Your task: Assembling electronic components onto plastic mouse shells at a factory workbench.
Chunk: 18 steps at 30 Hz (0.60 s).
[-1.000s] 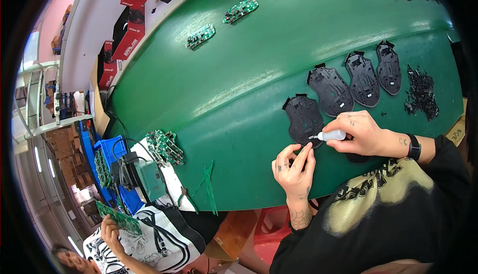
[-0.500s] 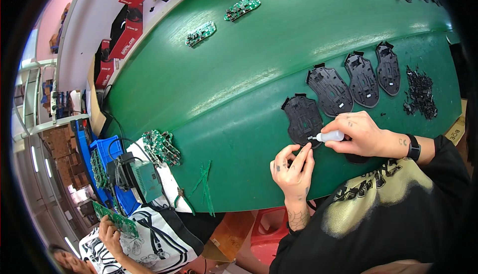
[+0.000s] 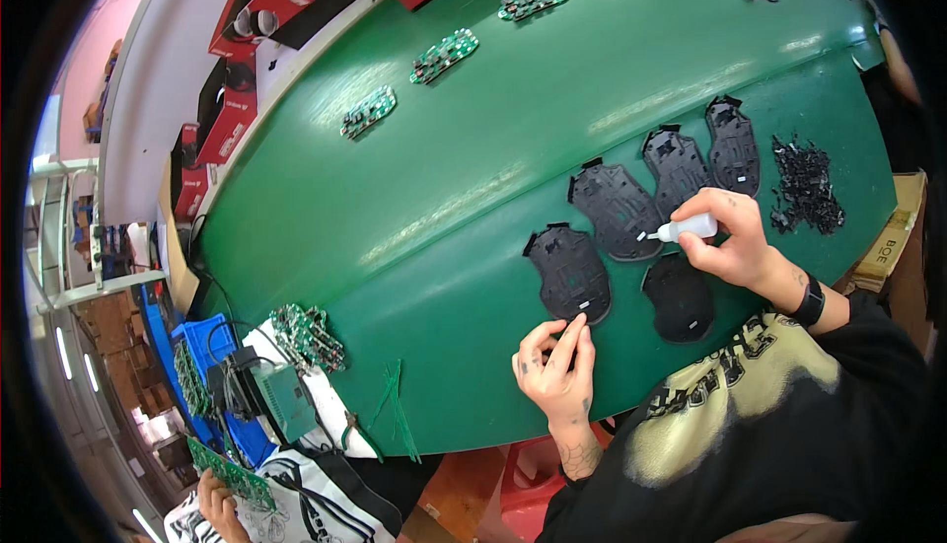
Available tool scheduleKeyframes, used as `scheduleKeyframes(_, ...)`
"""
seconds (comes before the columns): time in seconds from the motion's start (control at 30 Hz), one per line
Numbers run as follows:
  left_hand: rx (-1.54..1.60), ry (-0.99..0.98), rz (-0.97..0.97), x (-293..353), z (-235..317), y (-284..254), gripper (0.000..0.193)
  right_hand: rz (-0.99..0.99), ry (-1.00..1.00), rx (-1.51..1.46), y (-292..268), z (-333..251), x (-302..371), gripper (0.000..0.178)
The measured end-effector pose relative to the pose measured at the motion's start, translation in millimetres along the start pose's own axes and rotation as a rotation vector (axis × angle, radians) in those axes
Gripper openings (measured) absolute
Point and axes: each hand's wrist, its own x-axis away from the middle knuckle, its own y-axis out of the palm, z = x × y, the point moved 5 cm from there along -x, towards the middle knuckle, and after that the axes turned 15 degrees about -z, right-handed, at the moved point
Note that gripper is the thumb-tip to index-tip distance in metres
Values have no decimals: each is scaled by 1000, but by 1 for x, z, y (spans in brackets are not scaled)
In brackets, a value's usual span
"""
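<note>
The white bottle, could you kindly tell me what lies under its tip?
The near end of a black shell shows there; the white bottle, in the right hand, hides the spot directly beneath.

- Right-hand grip [image 3: 725, 237]: closed around a small white bottle [image 3: 698, 227], nozzle [image 3: 655, 236] pointing left at the lower end of a black shell [image 3: 610, 210].
- Left-hand grip [image 3: 557, 367]: fingertips [image 3: 575, 333] at the lower edge of the leftmost shell [image 3: 564, 272], beside its white label [image 3: 584, 304].
- Smoother shell [image 3: 679, 301]: lies nearer the person, below the bottle.
- Heap of black bits [image 3: 807, 188]: on the green desk [image 3: 444, 346], right of the shells.
- Circuit boards [image 3: 445, 57]: spaced along the desk's far side.
- Co-worker's hand [image 3: 219, 508]: holds a green board [image 3: 235, 477].
</note>
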Motion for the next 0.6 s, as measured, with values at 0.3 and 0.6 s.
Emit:
scheduleKeyframes(0.3,-10,-2,6,0,1,1,24,25,-30,39,3,4,-3,19)
scheduleKeyframes(0.6,22,-20,8,0,-2,2,23,-6,-27,57,2,2,-5,20)
